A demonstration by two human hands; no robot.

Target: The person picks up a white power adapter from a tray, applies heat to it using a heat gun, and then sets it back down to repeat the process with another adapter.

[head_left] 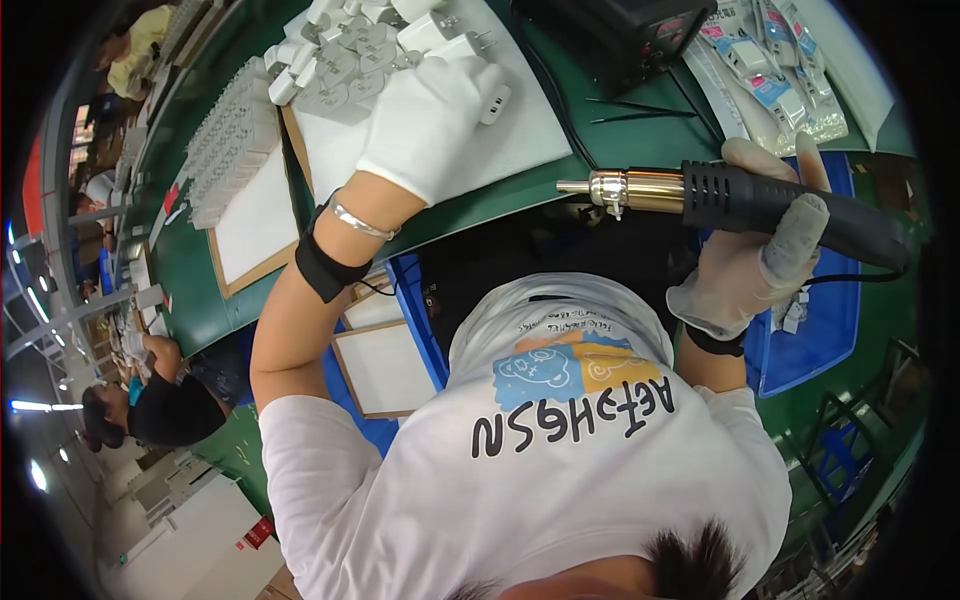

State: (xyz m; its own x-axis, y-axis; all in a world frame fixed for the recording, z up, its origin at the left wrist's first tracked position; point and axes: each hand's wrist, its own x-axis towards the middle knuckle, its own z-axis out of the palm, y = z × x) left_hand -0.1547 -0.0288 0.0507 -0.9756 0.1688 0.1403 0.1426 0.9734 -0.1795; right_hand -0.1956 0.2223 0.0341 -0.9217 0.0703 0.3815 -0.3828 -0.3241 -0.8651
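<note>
My left hand, in a white glove, reaches over a pile of white charger plugs on a white foam sheet. Its fingers are closed on a white charger, whose two-slot end shows past the fingertips. Metal prongs stick out of another plug just beyond that hand. My right hand, also gloved, grips the black handle of a hot air gun. The gun lies level over the table's near edge, its metal nozzle pointing left, apart from the chargers. A black strap circles each wrist.
Beyond the gun stand a black control box with cables, black tweezers and bagged chargers. Packed rows of plugs line the left. A blue bin sits below my right hand. Another person works far left.
</note>
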